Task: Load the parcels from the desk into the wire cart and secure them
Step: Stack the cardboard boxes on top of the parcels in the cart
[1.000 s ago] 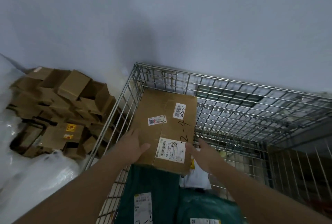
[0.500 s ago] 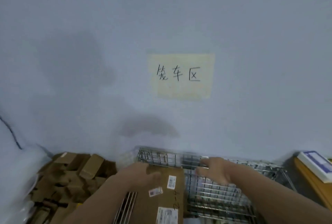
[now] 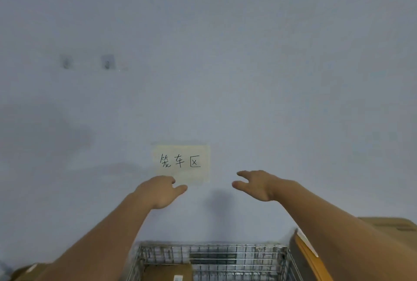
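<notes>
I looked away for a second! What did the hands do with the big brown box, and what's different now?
Both hands let go of the cardboard box, which now lies in the wire cart. The left hand and right hand rose, open and empty, in front of the wall near the paper sign. The view tilted up too. The cart stayed against the wall.

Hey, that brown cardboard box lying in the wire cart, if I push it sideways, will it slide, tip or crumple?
The cardboard box lies flat against the wire cart wall, so it would probably slide, not tip. Its top face looks flat and undented, so it is likely stiff enough not to crumple. Its weight cannot be judged; only part shows.
</notes>
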{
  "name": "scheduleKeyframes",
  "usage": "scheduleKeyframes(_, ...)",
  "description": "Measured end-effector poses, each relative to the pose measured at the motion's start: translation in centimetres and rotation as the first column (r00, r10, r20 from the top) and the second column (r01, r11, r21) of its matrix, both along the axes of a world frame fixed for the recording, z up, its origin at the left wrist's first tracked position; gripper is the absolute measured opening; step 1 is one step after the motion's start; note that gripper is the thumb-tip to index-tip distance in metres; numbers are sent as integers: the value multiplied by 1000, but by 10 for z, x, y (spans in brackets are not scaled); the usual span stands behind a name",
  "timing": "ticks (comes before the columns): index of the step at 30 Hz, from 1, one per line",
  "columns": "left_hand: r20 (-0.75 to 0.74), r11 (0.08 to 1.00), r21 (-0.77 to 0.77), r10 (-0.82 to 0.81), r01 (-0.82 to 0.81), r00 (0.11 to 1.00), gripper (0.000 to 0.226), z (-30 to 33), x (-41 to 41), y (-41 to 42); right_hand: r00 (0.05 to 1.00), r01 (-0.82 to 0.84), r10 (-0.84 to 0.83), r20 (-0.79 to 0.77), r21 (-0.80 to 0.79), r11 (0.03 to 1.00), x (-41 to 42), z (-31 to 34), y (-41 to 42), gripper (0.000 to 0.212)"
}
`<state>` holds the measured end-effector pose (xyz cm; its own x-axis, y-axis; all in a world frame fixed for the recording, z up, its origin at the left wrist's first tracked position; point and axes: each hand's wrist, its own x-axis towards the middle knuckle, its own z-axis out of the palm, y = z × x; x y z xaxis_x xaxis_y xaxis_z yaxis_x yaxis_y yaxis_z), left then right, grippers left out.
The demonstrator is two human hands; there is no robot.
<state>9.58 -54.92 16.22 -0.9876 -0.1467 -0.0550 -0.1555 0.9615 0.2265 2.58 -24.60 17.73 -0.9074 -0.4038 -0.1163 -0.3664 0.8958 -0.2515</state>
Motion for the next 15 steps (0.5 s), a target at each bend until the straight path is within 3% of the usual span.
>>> scheduleKeyframes(9, -30, 986, 16, -165, 165, 986, 79, 12, -44, 114, 982, 180, -180, -47, -3, 984, 38, 13, 110, 77)
scheduleKeyframes(15, 15, 923, 53, -382, 381, 924, 79, -22, -58, 229, 886, 464, -464, -17, 58, 884, 94, -10, 231, 73)
